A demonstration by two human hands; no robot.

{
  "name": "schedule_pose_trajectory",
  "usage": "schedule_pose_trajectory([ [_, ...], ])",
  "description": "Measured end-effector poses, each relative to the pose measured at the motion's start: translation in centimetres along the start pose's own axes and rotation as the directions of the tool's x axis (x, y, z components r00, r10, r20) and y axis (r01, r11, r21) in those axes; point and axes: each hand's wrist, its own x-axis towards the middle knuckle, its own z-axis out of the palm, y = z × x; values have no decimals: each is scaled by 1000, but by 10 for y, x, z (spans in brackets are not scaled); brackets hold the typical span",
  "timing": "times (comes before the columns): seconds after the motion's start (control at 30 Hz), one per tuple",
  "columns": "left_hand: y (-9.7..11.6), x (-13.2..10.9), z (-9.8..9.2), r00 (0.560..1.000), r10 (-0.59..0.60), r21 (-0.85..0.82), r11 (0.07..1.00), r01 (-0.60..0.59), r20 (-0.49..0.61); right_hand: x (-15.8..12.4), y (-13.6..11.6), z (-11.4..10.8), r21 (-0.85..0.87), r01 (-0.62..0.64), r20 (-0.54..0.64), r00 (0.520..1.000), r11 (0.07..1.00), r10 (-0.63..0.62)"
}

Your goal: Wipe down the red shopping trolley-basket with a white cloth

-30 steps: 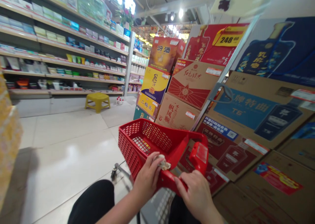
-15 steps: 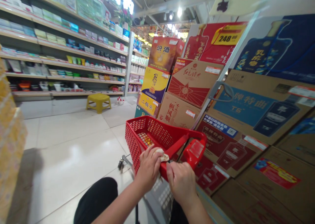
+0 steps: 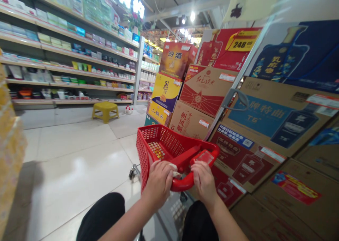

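A red plastic shopping cart (image 3: 143,152) with a perforated basket stands in front of me, angled toward the stacked boxes. My left hand (image 3: 159,180) is closed at the left of its handle (image 3: 185,183), on a crumpled whitish cloth (image 3: 174,169) that pokes out by the fingertips. On the other side of the handle loop, my right hand (image 3: 203,180) is wrapped around the red bar, beside a panel (image 3: 206,157) with a clear window. Some yellow and orange shows through at the basket's bottom.
Stacked liquor cartons (image 3: 196,89) rise close along the right, with a grey hooked bar (image 3: 239,100) sticking out. Shelves of cosmetics (image 3: 87,59) line the left. On the tiled floor (image 3: 79,163) stand a yellow stool (image 3: 105,110) and small red-capped bottles (image 3: 128,110).
My right hand has shifted right and up along the handle, away from the left hand, uncovering the bar's front curve. The left hand has moved slightly down with the cloth.
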Motion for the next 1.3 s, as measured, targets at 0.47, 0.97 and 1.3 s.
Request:
schedule_pose_trajectory([
  [0.47, -21, 2, -21, 996, 47, 190, 981, -33, -70, 20, -42, 47, -154, -184, 18, 982, 971, 189],
  [0.97, -39, 19, -52, 996, 9, 659, 751, 50, -86, 59, 11, 71, -227, -129, 186, 967, 965, 173],
  [1.3, -42, 57, -77, 883, -416, 765, 634, 110, 218, 67, -8, 86, -187, -185, 115, 971, 965, 209],
])
